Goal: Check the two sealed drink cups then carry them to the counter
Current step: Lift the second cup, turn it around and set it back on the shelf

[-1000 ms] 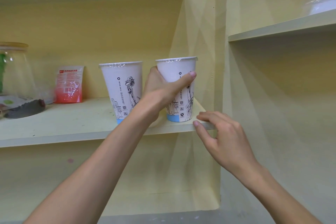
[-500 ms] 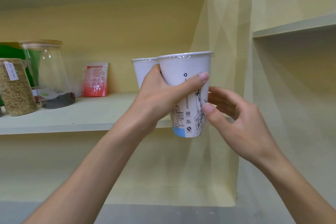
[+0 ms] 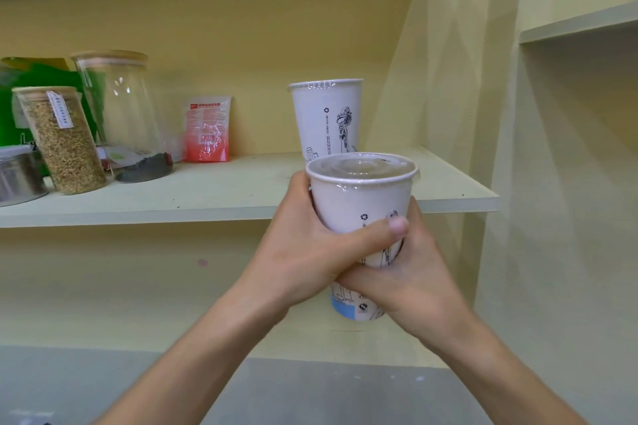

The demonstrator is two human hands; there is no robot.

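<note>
Film-sealed paper cup (image 3: 360,198) clasped by both hands.

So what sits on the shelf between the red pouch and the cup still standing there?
Nothing: in the head view the shelf is bare between the red pouch and the standing cup.

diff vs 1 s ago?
The near cup left the shelf, lifted toward the camera by the left hand. The right hand quit the shelf edge and now wraps it too. The far cup and jars stayed put.
</note>
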